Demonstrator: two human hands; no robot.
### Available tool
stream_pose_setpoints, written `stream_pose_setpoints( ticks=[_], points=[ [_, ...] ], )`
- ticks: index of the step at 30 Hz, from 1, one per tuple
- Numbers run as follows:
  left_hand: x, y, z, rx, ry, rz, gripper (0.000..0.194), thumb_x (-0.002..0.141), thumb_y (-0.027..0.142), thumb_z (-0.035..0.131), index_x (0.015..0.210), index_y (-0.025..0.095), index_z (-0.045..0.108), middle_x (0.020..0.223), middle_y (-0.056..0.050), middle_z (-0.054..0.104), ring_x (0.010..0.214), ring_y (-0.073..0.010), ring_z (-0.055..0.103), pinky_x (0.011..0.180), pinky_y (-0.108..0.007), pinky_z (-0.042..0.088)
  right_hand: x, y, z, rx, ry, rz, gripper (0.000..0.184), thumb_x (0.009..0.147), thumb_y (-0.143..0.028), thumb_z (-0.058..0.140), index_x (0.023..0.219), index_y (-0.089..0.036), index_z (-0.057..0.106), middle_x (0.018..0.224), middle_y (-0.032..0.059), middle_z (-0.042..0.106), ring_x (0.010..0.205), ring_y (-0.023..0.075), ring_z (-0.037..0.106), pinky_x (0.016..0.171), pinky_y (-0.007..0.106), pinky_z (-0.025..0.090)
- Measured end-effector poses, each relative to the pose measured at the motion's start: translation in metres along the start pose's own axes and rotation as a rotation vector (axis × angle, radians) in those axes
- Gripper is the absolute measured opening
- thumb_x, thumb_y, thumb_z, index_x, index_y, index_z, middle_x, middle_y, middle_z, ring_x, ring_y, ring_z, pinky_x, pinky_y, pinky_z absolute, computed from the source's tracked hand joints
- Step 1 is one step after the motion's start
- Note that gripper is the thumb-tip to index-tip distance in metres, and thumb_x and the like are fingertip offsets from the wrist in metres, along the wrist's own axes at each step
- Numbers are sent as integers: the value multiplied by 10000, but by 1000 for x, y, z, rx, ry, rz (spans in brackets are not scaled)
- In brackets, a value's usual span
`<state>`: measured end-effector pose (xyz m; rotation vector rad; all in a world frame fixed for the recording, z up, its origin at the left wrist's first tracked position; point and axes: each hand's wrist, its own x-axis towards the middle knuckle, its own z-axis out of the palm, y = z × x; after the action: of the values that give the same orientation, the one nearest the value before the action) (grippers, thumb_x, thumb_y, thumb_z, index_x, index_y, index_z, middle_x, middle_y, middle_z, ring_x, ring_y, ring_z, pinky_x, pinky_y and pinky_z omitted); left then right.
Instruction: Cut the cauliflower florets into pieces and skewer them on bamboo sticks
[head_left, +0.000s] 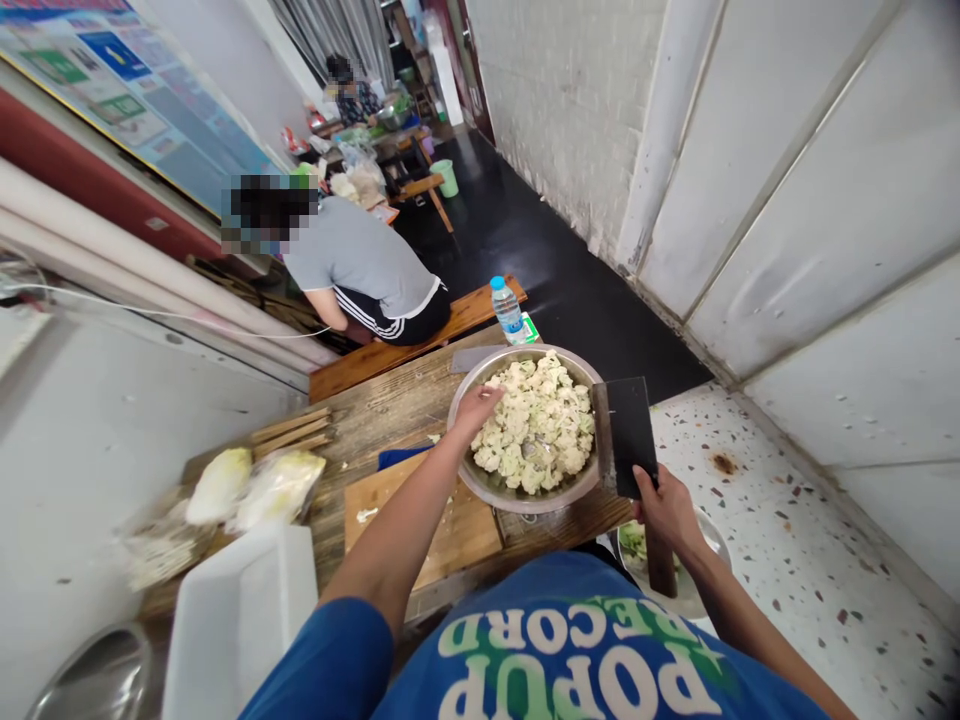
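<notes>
A wide metal bowl [480, 482] full of cut cauliflower florets [536, 425] stands at the right end of a wooden table. Over its left side, my left hand [476, 408] has its fingers drawn together at the edge of the florets; whatever they hold is too small to make out. My right hand [664, 505] is closed around the handle of a cleaver [630, 435], whose dark, broad blade is upright beside the bowl's right rim. To the left of the bowl lies a wooden cutting board [420, 510] with small white scraps, partly covered by my left forearm.
A water bottle [507, 312] and a flat grey blade [474, 358] are behind the bowl. Bagged cabbages [277, 488] and a white foam box [244, 610] are at left. Below right, a second bowl [712, 535] holds greens. Ahead, a person [375, 260] sits on a bench [480, 308]; another sits farther back.
</notes>
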<state>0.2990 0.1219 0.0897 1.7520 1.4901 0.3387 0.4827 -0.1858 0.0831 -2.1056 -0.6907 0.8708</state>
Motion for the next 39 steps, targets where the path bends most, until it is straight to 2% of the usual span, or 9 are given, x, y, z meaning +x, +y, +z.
stream_pose_setpoints(
  ticks=[4,9,13,16,21,26,32,34,39],
  points=[
    [-3,1,-2,152,-203,175,452,507,457,814,806,190,607,778,-4,614,723,-168,560,652,-258,399,0,-3,0,5,-2,-2,288,881,-481,369,800,-228,482,414,-18,553,410,191,579,506,298,441],
    [-18,8,0,59,-237,330,372,565,400,793,752,183,556,764,12,593,716,-138,538,681,-257,431,0,-5,0,-17,30,-11,288,869,-488,384,780,-233,484,411,-16,558,418,193,580,514,298,437],
    [-31,9,-11,-374,-179,44,408,625,417,775,894,192,566,773,13,601,693,-124,570,635,-255,494,-1,-8,1,20,16,-8,282,868,-484,378,755,-243,468,406,-18,554,413,192,576,510,296,441],
    [-39,2,-28,-748,-261,-187,370,687,368,748,971,195,585,918,-36,644,807,-158,625,678,-299,555,-1,-13,4,37,-1,-23,282,864,-494,378,740,-251,446,401,-16,552,426,200,585,516,302,454],
    [-62,-42,-60,-960,-302,-433,206,787,293,654,944,163,622,970,-92,679,886,-198,658,757,-339,576,-2,-29,18,25,-77,-70,289,858,-511,367,781,-246,455,385,-20,544,402,202,569,475,293,438],
    [-113,-116,-85,-1063,-26,-407,163,793,252,642,940,185,614,944,-63,683,807,-150,653,730,-289,561,-8,-50,53,-175,-226,-265,336,886,-518,353,828,-227,510,427,-6,566,422,200,578,498,291,432],
    [-170,-196,-92,-996,496,-479,425,725,269,700,1119,217,549,867,-19,670,688,-125,637,601,-238,527,-28,-81,135,-585,-473,-720,315,939,-357,345,962,-156,587,744,123,707,675,224,673,599,272,434],
    [-181,-217,-91,-960,575,-528,470,716,271,697,1155,206,542,840,-16,667,657,-119,627,578,-226,514,-37,-92,162,-680,-583,-810,288,951,-316,356,990,-152,589,784,129,716,700,213,678,604,254,429],
    [-191,-255,-87,-965,604,-613,481,703,261,706,1163,174,599,871,-47,684,617,-112,608,567,-226,509,-51,-108,207,-895,-801,-882,302,981,-279,311,1037,-139,572,824,131,721,750,207,694,626,241,448]
  ],
)
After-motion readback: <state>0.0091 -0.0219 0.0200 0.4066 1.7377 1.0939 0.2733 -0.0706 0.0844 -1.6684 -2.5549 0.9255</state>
